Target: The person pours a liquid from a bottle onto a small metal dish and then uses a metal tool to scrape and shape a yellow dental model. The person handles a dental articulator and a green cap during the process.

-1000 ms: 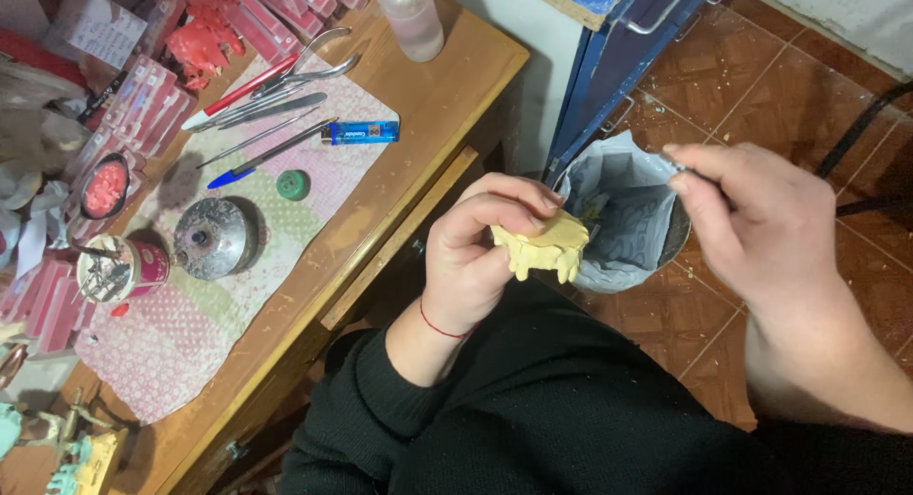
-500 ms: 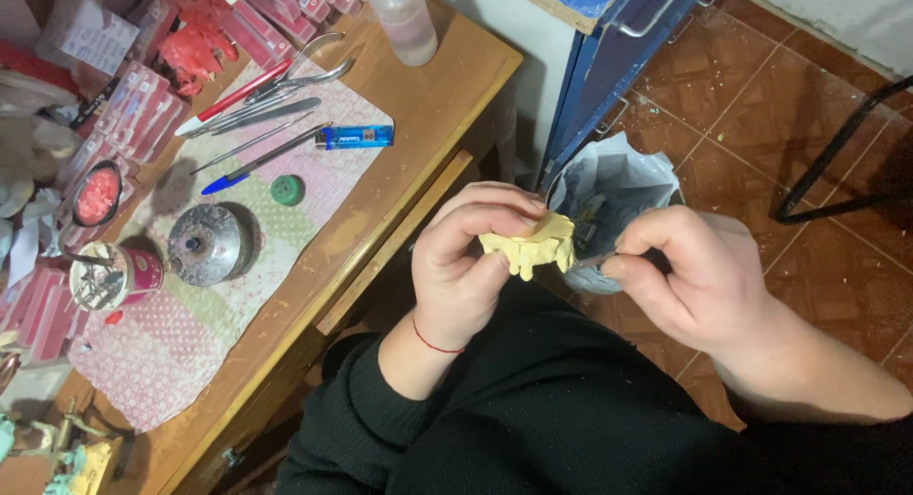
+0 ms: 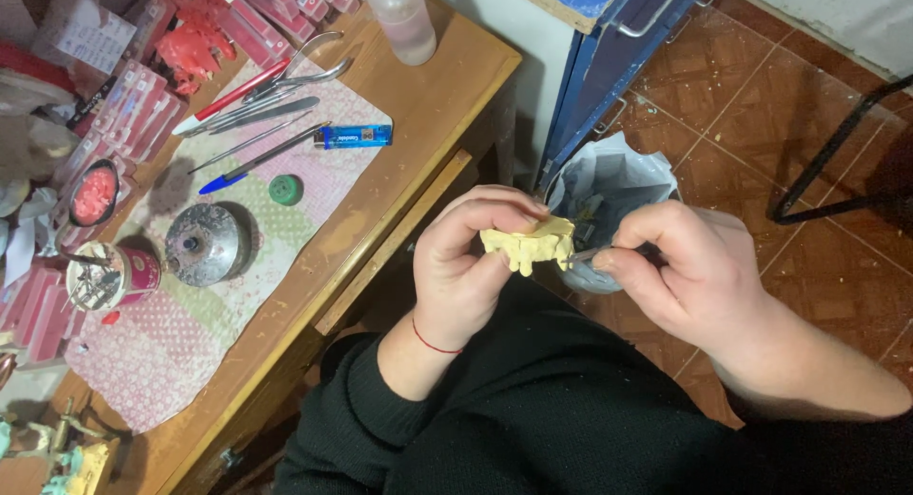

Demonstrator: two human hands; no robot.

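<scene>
Along the far left of the wooden desk [image 3: 447, 86] lie rows of flat pink boxes [image 3: 133, 100], long and narrow, stacked edge to edge beside a red lumpy piece [image 3: 195, 43]. A white paper label [image 3: 81, 29] sits tilted at the top left corner. A clear bottle [image 3: 404, 19] with pinkish liquid stands at the desk's far edge. On the pink patterned cloth [image 3: 171, 352] rests a blue lighter [image 3: 352, 135] with a small yellow mark, a blue pen [image 3: 252, 162], a red-handled tool and metal instruments [image 3: 276, 81], a small green cap [image 3: 284, 189], a round metal lid [image 3: 202, 244], and a red tin [image 3: 119, 274] full of small tools. A round dish with pink material [image 3: 93, 193] lies further left.

Below the desk edge, over the lap, the left hand [image 3: 466, 267] curls closed around a pale yellow cast [image 3: 528, 243], thumb beneath and fingers over its top. A red thread rings that wrist. The right hand [image 3: 699, 281] pinches a thin metal tool [image 3: 585, 255], its tip touching the cast's right side; what kind of tool it is cannot be told, since the fingers hide most of it. Behind the hands stands a bin lined with a pale bag [image 3: 613, 186], next to a blue cabinet [image 3: 618, 48].
</scene>
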